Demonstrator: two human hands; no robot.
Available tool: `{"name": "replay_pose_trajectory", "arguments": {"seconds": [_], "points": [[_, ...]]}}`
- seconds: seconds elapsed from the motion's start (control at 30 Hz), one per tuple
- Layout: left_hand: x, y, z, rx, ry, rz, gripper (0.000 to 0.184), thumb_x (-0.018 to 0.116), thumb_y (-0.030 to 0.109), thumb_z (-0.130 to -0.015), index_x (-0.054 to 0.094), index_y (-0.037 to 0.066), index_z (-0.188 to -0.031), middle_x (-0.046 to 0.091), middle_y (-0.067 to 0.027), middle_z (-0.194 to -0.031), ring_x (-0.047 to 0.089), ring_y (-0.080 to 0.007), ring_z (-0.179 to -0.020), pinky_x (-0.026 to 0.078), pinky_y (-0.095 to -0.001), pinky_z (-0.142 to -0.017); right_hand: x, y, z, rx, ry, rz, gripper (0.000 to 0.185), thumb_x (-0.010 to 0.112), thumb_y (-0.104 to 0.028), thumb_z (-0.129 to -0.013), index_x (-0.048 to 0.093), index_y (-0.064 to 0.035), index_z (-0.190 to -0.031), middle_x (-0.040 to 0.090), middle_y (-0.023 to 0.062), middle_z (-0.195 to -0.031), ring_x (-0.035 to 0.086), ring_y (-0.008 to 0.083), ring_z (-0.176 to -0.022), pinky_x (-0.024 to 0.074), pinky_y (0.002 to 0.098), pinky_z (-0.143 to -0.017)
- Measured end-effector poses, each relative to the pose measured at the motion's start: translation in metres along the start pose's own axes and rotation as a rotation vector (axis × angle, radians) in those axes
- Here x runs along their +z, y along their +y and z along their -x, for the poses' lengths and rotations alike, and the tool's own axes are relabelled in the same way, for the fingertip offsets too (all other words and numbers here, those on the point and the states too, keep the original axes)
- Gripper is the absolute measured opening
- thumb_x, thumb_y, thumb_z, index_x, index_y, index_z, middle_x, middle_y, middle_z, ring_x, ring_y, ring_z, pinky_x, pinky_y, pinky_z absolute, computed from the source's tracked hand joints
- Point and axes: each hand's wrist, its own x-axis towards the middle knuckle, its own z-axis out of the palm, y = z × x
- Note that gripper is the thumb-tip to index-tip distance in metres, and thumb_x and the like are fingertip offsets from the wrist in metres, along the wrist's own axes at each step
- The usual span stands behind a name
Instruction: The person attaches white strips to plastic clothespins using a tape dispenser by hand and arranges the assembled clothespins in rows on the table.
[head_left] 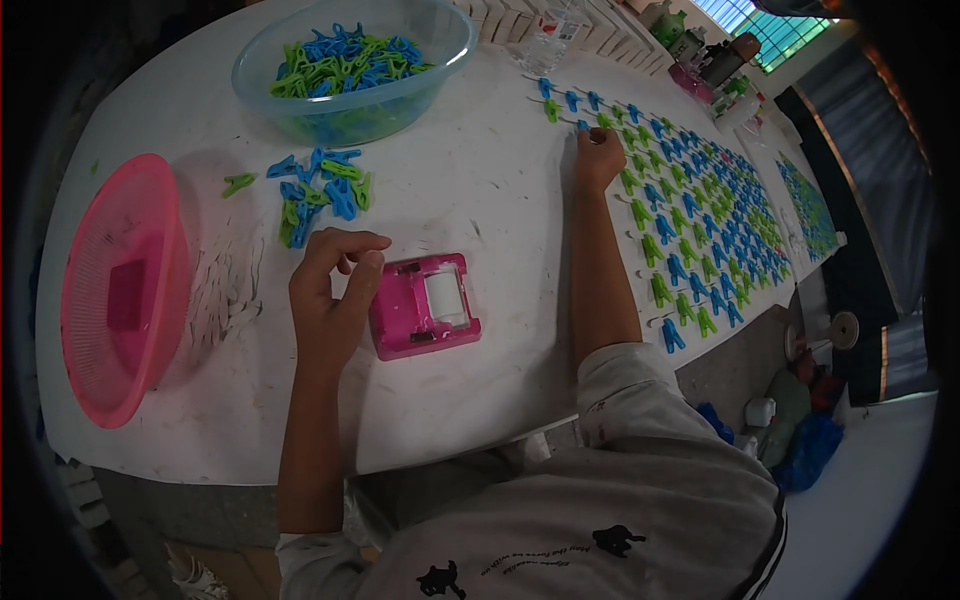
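My right hand [600, 160] is at the left edge of the rows of blue and green clips [690, 210], its fingers closed round a blue clip [583, 126] that shows just above them. My left hand [340, 275] hovers beside a pink dispenser [425, 305] with a white roll [446, 299], thumb and forefinger bent toward each other; whether anything is between them is too small to tell. Past my left hand lies a loose pile of blue and green clips [325, 190], with one green clip [239, 184] apart from it.
A clear basin [355, 103] full of clips stands at the back. On the left is a pink basket [165, 300], with thin white strips [225, 290] next to it. A plastic bottle [550, 40] and white boxes [610, 40] stand along the far edge.
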Motion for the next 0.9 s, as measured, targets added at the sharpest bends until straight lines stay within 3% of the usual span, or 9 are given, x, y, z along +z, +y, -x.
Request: {"name": "replay_pose_trajectory", "arguments": {"seconds": [0.57,0.9], "points": [[0.0003,-0.0010,0.0008,-0.021,0.000,0.001,0.011,0.063,0.008,-0.084,0.068,0.005,-0.093,0.061,-0.0002,-0.082,0.046,-0.0108,-0.076,0.036,-0.0249,-0.067,0.0014,0.0038,0.0002,-0.016,-0.012,-0.030,0.020,0.075,-0.012,-0.075,0.068,-0.0011,-0.090,0.070,0.0140,-0.087,0.067,0.0284,-0.080,0.0520,0.0373,-0.075],[-0.0010,-0.0015,0.0000,-0.014,0.001,-0.018,0.010,0.063,0.009,-0.084,0.068,0.006,-0.092,0.060,0.0002,-0.081,0.045,-0.0111,-0.075,0.036,-0.0250,-0.067,0.0016,0.0075,0.0024,-0.052,0.043,0.008,0.030,0.076,-0.012,-0.072,0.066,-0.0006,-0.097,0.068,0.0159,-0.090,0.066,0.0305,-0.078,0.0517,0.0397,-0.073]]}}
